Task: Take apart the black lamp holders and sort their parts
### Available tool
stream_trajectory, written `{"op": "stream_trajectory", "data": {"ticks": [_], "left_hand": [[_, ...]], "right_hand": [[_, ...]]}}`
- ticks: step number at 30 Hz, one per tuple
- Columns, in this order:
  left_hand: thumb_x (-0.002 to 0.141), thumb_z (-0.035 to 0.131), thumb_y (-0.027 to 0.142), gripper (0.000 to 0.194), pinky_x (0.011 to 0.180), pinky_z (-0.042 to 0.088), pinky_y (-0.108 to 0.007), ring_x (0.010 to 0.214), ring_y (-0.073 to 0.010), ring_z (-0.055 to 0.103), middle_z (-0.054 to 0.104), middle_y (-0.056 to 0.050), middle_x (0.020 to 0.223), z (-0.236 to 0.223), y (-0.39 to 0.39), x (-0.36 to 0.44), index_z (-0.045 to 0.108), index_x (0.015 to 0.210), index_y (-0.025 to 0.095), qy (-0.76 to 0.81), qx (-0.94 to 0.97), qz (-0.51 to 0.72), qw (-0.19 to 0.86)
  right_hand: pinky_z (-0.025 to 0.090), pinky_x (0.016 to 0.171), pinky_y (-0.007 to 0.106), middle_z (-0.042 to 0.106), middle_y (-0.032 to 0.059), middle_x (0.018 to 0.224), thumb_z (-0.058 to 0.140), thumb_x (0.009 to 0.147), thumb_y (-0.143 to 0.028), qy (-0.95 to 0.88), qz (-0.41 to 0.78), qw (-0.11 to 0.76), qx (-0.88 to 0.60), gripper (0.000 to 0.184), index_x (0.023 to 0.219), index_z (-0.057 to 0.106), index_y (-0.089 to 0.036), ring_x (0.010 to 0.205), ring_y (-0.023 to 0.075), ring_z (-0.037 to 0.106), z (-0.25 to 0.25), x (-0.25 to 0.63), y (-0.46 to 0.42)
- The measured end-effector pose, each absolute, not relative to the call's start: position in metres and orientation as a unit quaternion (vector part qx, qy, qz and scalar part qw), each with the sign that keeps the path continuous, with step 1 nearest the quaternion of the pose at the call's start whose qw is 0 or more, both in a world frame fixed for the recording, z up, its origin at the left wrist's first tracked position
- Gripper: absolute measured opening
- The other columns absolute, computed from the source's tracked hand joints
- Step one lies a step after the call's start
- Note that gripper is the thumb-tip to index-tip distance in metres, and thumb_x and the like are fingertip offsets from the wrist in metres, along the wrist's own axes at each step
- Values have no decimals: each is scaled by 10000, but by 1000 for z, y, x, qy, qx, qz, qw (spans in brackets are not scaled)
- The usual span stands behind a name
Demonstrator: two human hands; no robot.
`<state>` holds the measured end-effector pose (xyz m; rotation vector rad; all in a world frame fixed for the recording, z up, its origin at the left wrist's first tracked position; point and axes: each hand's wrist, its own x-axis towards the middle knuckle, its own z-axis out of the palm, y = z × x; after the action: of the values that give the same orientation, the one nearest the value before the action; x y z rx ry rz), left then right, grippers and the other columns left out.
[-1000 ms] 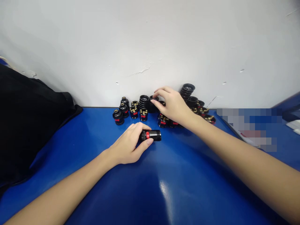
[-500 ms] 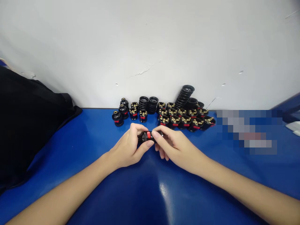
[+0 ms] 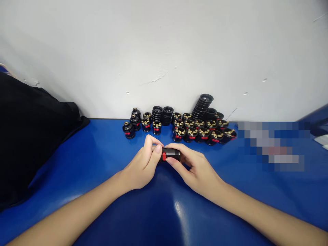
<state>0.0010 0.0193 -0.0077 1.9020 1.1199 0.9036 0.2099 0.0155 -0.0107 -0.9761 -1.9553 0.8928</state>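
Note:
Between my two hands lies a black lamp holder with a red tab on its side, held roughly level above the blue table. My left hand is closed around its left end, which the fingers hide. At the right end, my right hand grips the body between thumb and fingers, the thumb just beside the red tab. Behind the hands stand three capped lamp holders with brass-coloured centres. Several open lamp holder bodies, showing gold-coloured contacts and red tabs, stand in rows to the right of them.
Stacks of black ringed sleeves rise at the back, one leaning toward the white wall. A black cloth covers the left side of the blue table. A pixelated patch hides part of the right side.
The lamp holder has shifted slightly toward me and turned, with its red tab lower. My left thumb has moved up over its left end; my right thumb now sits below the tab.

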Motion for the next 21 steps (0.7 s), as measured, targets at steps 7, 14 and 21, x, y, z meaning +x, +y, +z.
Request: {"op": "stream_trajectory", "data": {"ticks": [7,14,21], "left_hand": [[1143,289,505,305,624,406,-312,644,-158,534,554,35,773,-8,26,1,419,1090,234,433,738,374,357],[1138,332,436,214,710,468,-357,755,-200,663,669,-23,850,-6,25,1,378,1118,228,381,802,340,310],[1147,314,444,219,618,404,-309,652,-159,590,640,15,828,-9,27,-1,372,1127,234,415,773,358,319]], "right_hand": [[615,950,367,637,84,1291,654,1038,-259,-747,384,458,-291,293,1320,588,-299,1143,209,696,-24,207,16],[617,661,308,653,-32,797,510,1110,-424,-690,483,384,-378,165,1143,493,-264,639,145,685,-19,205,12],[618,959,370,589,75,1258,638,1037,-287,-713,419,471,-307,131,1117,535,-290,1151,205,658,-26,204,15]]}}
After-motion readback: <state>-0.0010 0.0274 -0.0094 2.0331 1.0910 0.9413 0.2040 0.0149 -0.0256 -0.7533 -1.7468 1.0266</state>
